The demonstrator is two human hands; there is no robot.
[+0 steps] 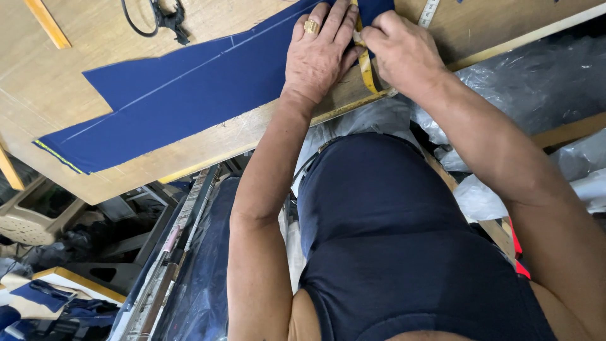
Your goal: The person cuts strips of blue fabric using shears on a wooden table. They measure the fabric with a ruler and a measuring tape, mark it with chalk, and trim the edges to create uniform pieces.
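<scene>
The navy fabric panel (189, 95) lies flat on the wooden tabletop (57, 82), a long cut piece whose long axis runs on a diagonal from the lower left, where a yellow-edged end sits near the tabletop's front edge, up to the right, where it passes under both hands. A white chalk line (189, 71) follows that same axis along the cloth.

The left hand (319, 53), wearing a gold ring (312, 26), is spread wide and flat, palm down on the fabric, pressing it to the tabletop. The right hand (401, 47) is just beside it, touching it at the fingers, and is closed in a pinch on a yellow measuring tape (366, 66). The tape runs across the cloth, roughly square to the panel's long axis, from the fingertips down toward the front edge of the tabletop, between the two hands. A paler stretch of tape (429, 12) shows beyond the right hand near the top of the view.

So nearly all of the panel stretches away to the left of the hands, on the left hand's side; the right hand sits at the cloth's right end, with bare wood to its right.

Black-handled scissors (161, 16) rest well apart, up and to the left, past the fabric's far edge. A wooden ruler (47, 24) lies farther left. Clear plastic bags (536, 82) are heaped below the tabletop's edge on the right.
</scene>
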